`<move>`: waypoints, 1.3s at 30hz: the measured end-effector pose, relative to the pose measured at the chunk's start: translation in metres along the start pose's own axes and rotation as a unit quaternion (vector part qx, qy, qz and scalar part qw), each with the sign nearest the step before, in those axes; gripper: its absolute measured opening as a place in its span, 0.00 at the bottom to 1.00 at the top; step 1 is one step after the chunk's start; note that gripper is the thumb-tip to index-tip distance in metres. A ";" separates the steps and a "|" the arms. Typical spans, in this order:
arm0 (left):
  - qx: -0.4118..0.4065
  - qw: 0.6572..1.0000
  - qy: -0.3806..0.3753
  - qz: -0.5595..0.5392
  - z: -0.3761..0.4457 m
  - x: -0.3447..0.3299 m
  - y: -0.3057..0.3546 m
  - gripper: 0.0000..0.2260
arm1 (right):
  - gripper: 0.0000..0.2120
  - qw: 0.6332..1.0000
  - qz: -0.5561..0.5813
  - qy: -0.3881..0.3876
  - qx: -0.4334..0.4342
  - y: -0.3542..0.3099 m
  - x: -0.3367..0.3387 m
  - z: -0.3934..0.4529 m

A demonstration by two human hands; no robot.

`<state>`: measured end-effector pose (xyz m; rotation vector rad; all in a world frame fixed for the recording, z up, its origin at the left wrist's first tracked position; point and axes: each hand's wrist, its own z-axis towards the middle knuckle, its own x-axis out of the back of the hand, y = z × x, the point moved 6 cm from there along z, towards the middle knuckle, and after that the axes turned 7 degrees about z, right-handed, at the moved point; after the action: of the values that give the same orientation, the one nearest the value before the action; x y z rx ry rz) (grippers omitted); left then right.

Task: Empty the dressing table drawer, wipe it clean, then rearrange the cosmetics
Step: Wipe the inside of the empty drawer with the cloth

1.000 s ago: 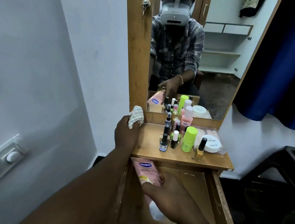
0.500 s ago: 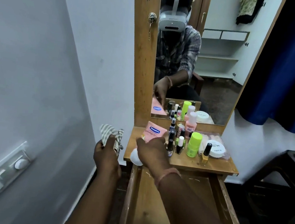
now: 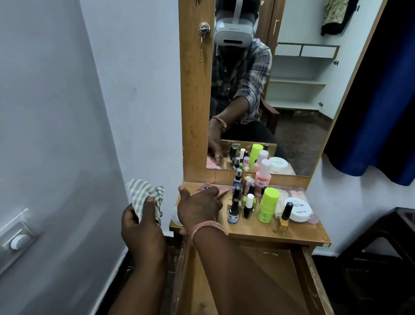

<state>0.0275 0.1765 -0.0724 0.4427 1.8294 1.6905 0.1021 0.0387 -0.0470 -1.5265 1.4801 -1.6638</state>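
My left hand [image 3: 143, 229] grips a grey-and-white striped cloth [image 3: 144, 194] just left of the dressing table top [image 3: 270, 233]. Palm down, my right hand [image 3: 199, 206] covers a pink tube [image 3: 220, 190] that lies flat on the top's left part. The tube's white cap [image 3: 175, 217] pokes out at the front-left edge. Below, the wooden drawer [image 3: 274, 269] is pulled out, and my right forearm hides much of its bare floor. Cosmetics crowd the top: a lime-green bottle [image 3: 268, 205], a pink bottle [image 3: 263, 176], a white jar [image 3: 298, 210], a yellow nail polish [image 3: 285, 218] and several small dark bottles.
A mirror [image 3: 292, 102] in a wooden frame rises behind the top and reflects a person. A blue curtain [image 3: 392, 97] hangs at the right above a dark piece of furniture [image 3: 393, 246]. The left wall carries a switch panel [image 3: 3, 248].
My right hand lifted the pink tube out of the drawer and laid it flat on the table top's left part. My left hand with the cloth moved off the top to its left.
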 end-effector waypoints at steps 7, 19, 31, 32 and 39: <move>-0.018 0.999 -0.026 -0.005 -0.033 0.004 0.022 0.08 | 0.36 0.997 -0.030 -0.044 0.062 -0.009 0.036 -0.045; -0.026 0.946 -0.287 0.145 -0.126 -0.003 0.032 0.11 | 0.13 0.939 0.293 -0.161 0.081 0.045 0.087 -0.087; 0.189 0.889 -0.279 0.309 -0.070 0.063 -0.017 0.10 | 0.11 0.964 0.193 -0.180 -0.020 0.135 0.124 -0.082; 0.212 0.884 -0.295 0.294 -0.070 0.062 -0.025 0.10 | 0.10 0.967 0.169 -0.188 0.001 0.130 0.121 -0.082; 0.215 0.903 -0.322 0.188 -0.071 0.063 -0.047 0.12 | 0.07 0.923 -0.081 -0.164 0.337 0.073 0.071 -0.075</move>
<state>-0.0578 0.1542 -0.1306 1.4340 1.6449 1.1198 -0.0105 -0.0161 -0.0672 -1.4435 0.5248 -1.6559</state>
